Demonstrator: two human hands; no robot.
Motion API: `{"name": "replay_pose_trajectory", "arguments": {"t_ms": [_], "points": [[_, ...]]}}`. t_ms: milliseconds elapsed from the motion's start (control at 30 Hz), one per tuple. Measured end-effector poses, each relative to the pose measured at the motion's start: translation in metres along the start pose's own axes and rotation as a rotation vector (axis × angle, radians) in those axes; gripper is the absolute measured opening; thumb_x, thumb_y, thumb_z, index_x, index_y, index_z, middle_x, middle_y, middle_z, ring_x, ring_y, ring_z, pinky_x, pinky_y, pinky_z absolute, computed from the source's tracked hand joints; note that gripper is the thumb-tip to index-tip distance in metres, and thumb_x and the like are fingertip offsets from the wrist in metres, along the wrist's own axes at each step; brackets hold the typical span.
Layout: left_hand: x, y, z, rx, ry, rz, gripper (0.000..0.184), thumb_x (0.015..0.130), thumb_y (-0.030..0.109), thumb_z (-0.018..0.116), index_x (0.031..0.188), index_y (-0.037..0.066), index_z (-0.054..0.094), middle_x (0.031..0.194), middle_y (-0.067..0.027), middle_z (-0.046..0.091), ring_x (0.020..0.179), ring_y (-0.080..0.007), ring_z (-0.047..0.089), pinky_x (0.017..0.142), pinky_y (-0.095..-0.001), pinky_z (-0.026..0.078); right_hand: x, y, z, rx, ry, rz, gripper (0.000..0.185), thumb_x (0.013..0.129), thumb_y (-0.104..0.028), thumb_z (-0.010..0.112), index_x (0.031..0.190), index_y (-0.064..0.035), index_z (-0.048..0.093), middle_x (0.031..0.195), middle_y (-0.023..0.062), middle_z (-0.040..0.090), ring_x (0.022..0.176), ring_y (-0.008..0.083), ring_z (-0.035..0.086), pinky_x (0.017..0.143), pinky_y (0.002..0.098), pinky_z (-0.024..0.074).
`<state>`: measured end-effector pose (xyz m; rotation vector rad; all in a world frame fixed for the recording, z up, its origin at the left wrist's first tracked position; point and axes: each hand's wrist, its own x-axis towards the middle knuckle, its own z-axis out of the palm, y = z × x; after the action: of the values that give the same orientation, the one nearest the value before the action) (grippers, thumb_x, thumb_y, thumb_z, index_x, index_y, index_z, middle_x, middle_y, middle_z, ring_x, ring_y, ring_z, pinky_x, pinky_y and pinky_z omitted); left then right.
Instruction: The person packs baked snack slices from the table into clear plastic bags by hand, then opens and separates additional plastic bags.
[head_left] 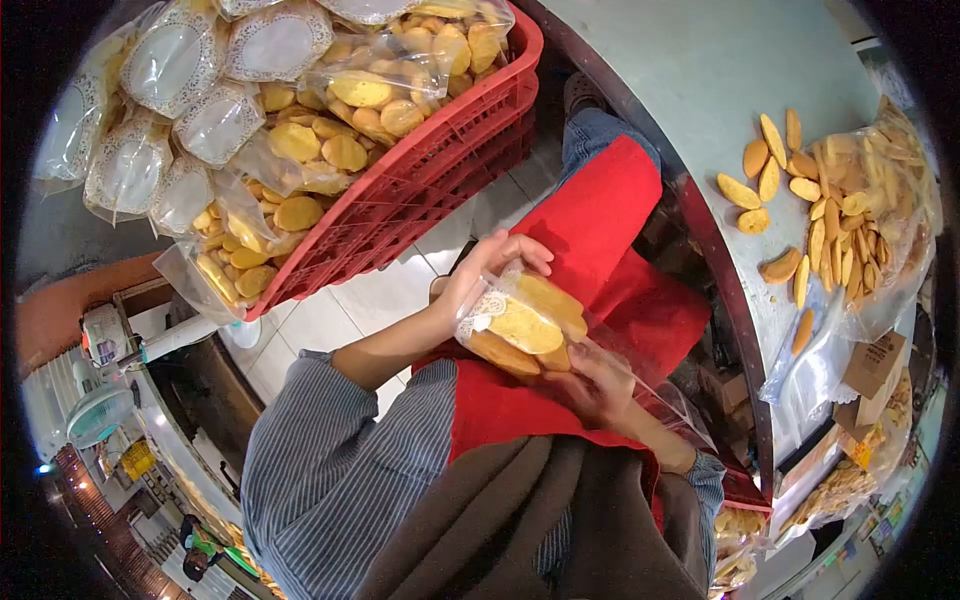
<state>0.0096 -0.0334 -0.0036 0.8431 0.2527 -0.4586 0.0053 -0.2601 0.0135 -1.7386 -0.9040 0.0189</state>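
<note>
A clear plastic bag (518,325) of oval yellow biscuits rests between my two hands, above the red apron on my lap. White doily paper shows at its left side. My left hand (478,275) is wrapped around the bag's upper left, its fingers curled over the top edge. At the lower right, my right hand (600,382) grips the other end of the same bag, where loose clear film trails toward my wrist. Some of the right fingers are hidden beneath the bag.
A red plastic crate (522,62) piled with bagged biscuits and doilies (278,45) stands at the upper left. Loose biscuits (768,180) spill from a large plastic bag (900,170) on the table (690,70) at right, near a brown cardboard piece (873,365). A person (197,548) appears at lower left.
</note>
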Motion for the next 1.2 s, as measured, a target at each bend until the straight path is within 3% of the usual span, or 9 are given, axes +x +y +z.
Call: {"name": "replay_pose_trajectory", "arguments": {"t_ms": [133, 300, 467, 600, 767, 833, 867, 1000, 1200], "points": [[-0.004, -0.004, 0.017, -0.013, 0.107, 0.064, 0.057, 0.094, 0.047, 0.025, 0.115, 0.000, 0.049, 0.101, -0.0105, 0.054, 0.097, -0.0177, 0.049, 0.091, -0.0317, 0.036, 0.010, 0.008, -0.012, 0.025, -0.141, 0.278, 0.022, 0.068, -0.008, 0.076, 0.082, -0.0012, 0.060, 0.069, 0.0137, 0.063, 0.056, 0.0229, 0.062, 0.050, 0.0314, 0.0481], [-0.004, -0.007, 0.019, 0.055, 0.100, 0.066, 0.052, 0.095, 0.042, 0.027, 0.117, 0.000, 0.049, 0.105, -0.0100, 0.054, 0.100, -0.0180, 0.048, 0.093, -0.0316, 0.035, -0.011, 0.013, 0.004, 0.114, -0.128, 0.218, 0.017, 0.073, -0.005, 0.071, 0.088, -0.0005, 0.066, 0.070, 0.0106, 0.063, 0.056, 0.0231, 0.060, 0.052, 0.0303, 0.0469], [-0.021, 0.000, 0.016, -0.165, 0.121, -0.101, 0.059, 0.095, 0.043, 0.029, 0.138, 0.002, 0.030, 0.141, -0.0124, 0.033, 0.130, -0.0217, 0.032, 0.107, -0.0356, 0.024, -0.007, 0.009, 0.000, 0.284, -0.177, 0.528, 0.017, 0.076, -0.007, 0.069, 0.091, -0.0004, 0.066, 0.072, 0.0084, 0.064, 0.061, 0.0164, 0.061, 0.057, 0.0285, 0.0473], [-0.021, 0.014, 0.026, -0.120, 0.083, 0.003, 0.065, 0.093, 0.047, 0.028, 0.140, 0.002, 0.024, 0.146, -0.0128, 0.024, 0.134, -0.0221, 0.025, 0.109, -0.0348, 0.019, 0.006, 0.011, -0.001, 0.581, -0.184, 0.718, 0.013, 0.081, -0.009, 0.065, 0.090, -0.0002, 0.065, 0.073, 0.0072, 0.065, 0.065, 0.0126, 0.061, 0.060, 0.0279, 0.0481], [-0.005, 0.051, 0.024, 0.428, -0.026, 0.346, 0.077, 0.090, 0.060, 0.025, 0.136, -0.001, 0.033, 0.151, -0.0096, -0.001, 0.137, -0.0239, 0.014, 0.111, -0.0369, 0.010, 0.066, 0.018, -0.040, -0.193, -0.420, -0.061, 0.030, 0.075, -0.016, 0.065, 0.102, -0.0043, 0.058, 0.083, 0.0080, 0.061, 0.076, 0.0220, 0.061, 0.065, 0.0330, 0.0510], [-0.005, 0.068, 0.018, 0.252, -0.243, 0.313, 0.072, 0.090, 0.057, 0.033, 0.131, -0.001, 0.042, 0.151, -0.0109, 0.003, 0.137, -0.0246, 0.014, 0.110, -0.0372, 0.013, 0.078, 0.017, -0.051, -0.586, -0.535, -0.229, 0.032, 0.076, -0.021, 0.062, 0.103, -0.0063, 0.055, 0.091, 0.0074, 0.058, 0.088, 0.0218, 0.059, 0.068, 0.0341, 0.0509], [0.000, 0.065, 0.009, 0.453, -0.115, 0.370, 0.061, 0.091, 0.036, 0.047, 0.138, 0.002, 0.027, 0.144, -0.0111, 0.021, 0.132, -0.0211, 0.024, 0.106, -0.0344, 0.023, 0.081, 0.020, -0.051, -0.643, -0.544, -0.280, 0.029, 0.075, -0.023, 0.064, 0.097, -0.0054, 0.056, 0.097, 0.0067, 0.057, 0.093, 0.0205, 0.057, 0.070, 0.0328, 0.0506], [0.003, 0.035, 0.000, 0.380, 0.104, 0.245, 0.047, 0.085, 0.018, 0.059, 0.125, 0.008, 0.035, 0.122, -0.0064, 0.038, 0.117, -0.0164, 0.037, 0.098, -0.0275, 0.031, 0.059, 0.034, -0.041, -0.353, -0.369, -0.150, 0.035, 0.073, -0.032, 0.070, 0.088, -0.0042, 0.056, 0.086, 0.0085, 0.058, 0.082, 0.0243, 0.059, 0.067, 0.0329, 0.0502], [0.013, 0.033, 0.007, 0.121, 0.060, 0.037, 0.053, 0.085, 0.021, 0.059, 0.130, 0.009, 0.032, 0.125, -0.0084, 0.039, 0.116, -0.0186, 0.040, 0.098, -0.0290, 0.032, 0.049, 0.029, -0.016, -0.318, -0.238, 0.055, 0.047, 0.067, -0.037, 0.074, 0.090, -0.0022, 0.053, 0.081, 0.0114, 0.058, 0.073, 0.0274, 0.060, 0.063, 0.0367, 0.0493]]}}
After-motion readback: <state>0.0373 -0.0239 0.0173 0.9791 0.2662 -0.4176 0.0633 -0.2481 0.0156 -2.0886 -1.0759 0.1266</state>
